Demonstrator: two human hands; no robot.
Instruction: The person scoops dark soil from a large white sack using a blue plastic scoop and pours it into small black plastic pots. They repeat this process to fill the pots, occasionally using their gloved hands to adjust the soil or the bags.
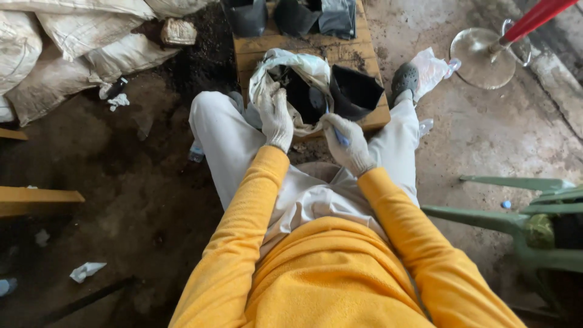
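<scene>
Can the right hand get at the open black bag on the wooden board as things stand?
Probably yes. The right hand, gripping a blue tool, sits just short of the black bag on the board. Nothing lies between them; the bag's mouth faces up, beside the white sack that the left hand holds.

Around our work spot
We see sacks (73, 42) far left, a green chair (528, 225) near right, a red pole (534, 18) on its round base (480, 61) far right, paper scraps (86, 271) near left.
</scene>
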